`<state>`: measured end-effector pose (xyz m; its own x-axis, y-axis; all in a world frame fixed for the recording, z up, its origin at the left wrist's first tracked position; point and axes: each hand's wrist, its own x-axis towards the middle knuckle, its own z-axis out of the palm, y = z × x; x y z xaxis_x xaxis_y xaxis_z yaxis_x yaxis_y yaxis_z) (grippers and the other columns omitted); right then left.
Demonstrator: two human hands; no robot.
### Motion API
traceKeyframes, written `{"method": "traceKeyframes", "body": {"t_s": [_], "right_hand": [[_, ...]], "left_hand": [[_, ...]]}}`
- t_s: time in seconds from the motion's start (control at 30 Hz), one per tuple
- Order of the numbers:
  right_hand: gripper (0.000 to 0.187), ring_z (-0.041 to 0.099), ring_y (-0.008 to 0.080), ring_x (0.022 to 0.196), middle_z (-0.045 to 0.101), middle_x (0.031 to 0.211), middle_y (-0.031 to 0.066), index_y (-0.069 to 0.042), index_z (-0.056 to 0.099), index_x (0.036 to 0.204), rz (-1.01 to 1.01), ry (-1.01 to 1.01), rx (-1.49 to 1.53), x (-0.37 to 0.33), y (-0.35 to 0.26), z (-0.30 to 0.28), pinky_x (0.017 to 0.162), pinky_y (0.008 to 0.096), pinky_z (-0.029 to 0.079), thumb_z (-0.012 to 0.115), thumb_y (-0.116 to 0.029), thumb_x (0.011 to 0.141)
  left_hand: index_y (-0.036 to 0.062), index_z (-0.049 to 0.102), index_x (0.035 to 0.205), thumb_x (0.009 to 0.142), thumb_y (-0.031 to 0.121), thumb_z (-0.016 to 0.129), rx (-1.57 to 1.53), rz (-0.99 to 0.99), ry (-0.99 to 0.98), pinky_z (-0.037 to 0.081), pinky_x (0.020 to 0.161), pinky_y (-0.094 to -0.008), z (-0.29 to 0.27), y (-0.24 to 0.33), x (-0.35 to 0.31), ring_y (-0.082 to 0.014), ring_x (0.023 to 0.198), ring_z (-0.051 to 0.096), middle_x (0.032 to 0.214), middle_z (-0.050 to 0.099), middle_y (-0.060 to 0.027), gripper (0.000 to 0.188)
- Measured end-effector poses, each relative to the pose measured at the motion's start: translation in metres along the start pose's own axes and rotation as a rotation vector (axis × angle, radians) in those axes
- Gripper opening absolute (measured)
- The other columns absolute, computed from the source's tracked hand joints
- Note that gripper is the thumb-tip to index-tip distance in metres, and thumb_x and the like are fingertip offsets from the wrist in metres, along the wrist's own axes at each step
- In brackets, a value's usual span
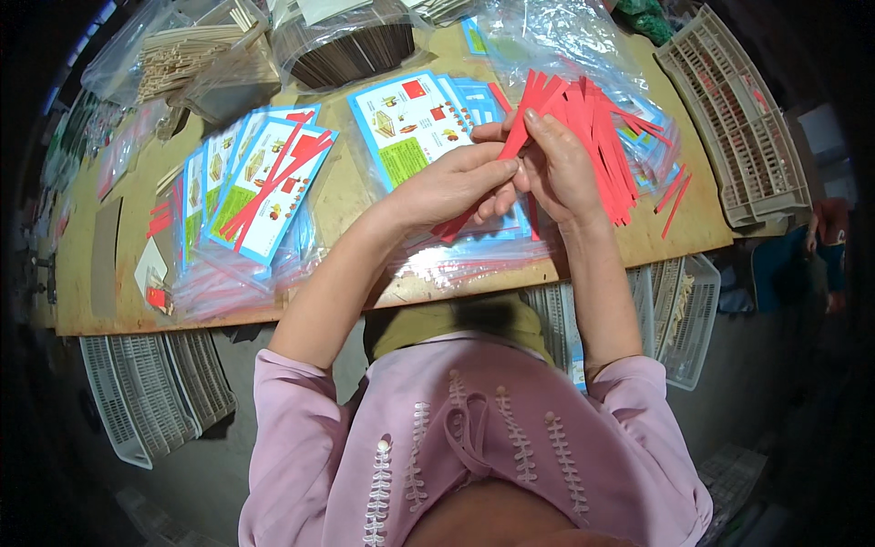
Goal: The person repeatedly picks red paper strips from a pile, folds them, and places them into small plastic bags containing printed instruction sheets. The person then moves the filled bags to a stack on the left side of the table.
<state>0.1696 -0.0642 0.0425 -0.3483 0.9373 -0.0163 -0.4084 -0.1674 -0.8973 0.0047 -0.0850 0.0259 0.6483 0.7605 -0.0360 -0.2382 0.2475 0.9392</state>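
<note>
Between both hands, above the table, is a small bundle of red paper strips (517, 135). My left hand (456, 182) is closed on the strips, thumb pressed toward the other hand. My right hand (561, 164) pinches the same bundle higher up, its thumb on top. Just right of my right hand lies a loose fan of more red strips (597, 137). Under and behind the hands are blue-edged printed cards (390, 114) in clear plastic bags. Further left, another stack of printed cards (273, 182) has several red strips lying across it.
Wooden sticks (187, 59) fill a bag and tub at the far left. A bag of thin brown pieces (351, 50) stands at the back. White plastic crates stand beside the table at right (738, 118) and below its front edge (150, 387). A brown strip (105, 255) lies at left.
</note>
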Motion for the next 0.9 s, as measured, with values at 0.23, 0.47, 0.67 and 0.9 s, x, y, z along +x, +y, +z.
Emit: {"method": "traceKeyframes", "body": {"t_s": [0.23,0.47,0.67,0.9], "right_hand": [[0.037,0.064,0.0186,0.055,0.067,0.092,0.0201,0.008,0.057,0.109,0.034,0.012,0.016,-0.047,0.018,-0.011,0.051,0.0316,0.056,0.039,-0.025,0.105],[0.023,0.046,0.0076,0.052,0.049,0.068,0.0016,0.002,0.051,0.118,0.121,0.041,0.155,-0.076,0.005,-0.066,0.051,0.0231,0.047,0.046,-0.015,0.102],[0.046,0.036,0.0047,0.039,0.054,0.065,0.0032,-0.006,0.030,0.147,0.090,0.234,-0.383,-0.077,0.022,-0.058,0.035,0.0201,0.028,0.043,-0.013,0.103],[0.033,0.040,0.0020,0.037,0.070,0.084,0.0109,-0.002,0.050,0.134,0.067,0.128,-0.383,-0.069,0.025,-0.037,0.035,0.0175,0.034,0.043,-0.012,0.103]], "left_hand": [[0.0011,0.057,0.094,0.105,0.026,0.040,0.185,-0.071,0.085,0.050,0.061,-0.0229,0.045,-0.023,-0.013,-0.0101,0.065,0.059,0.077,0.063,-0.0044,0.032],[0.0017,0.065,0.096,0.085,0.019,0.065,1.176,0.335,0.537,0.050,0.079,-0.0433,0.006,-0.030,-0.055,-0.0351,0.088,0.062,0.092,0.067,-0.0162,0.021],[0.0009,0.064,0.092,0.083,0.013,0.070,1.305,0.199,0.509,0.050,0.070,-0.0393,-0.015,-0.038,-0.053,-0.0319,0.079,0.063,0.087,0.064,-0.0148,0.016],[0.0035,0.061,0.087,0.087,0.013,0.064,1.088,0.193,0.752,0.049,0.066,-0.0424,-0.018,-0.046,-0.048,-0.0348,0.075,0.063,0.079,0.062,-0.0164,0.009]]}}
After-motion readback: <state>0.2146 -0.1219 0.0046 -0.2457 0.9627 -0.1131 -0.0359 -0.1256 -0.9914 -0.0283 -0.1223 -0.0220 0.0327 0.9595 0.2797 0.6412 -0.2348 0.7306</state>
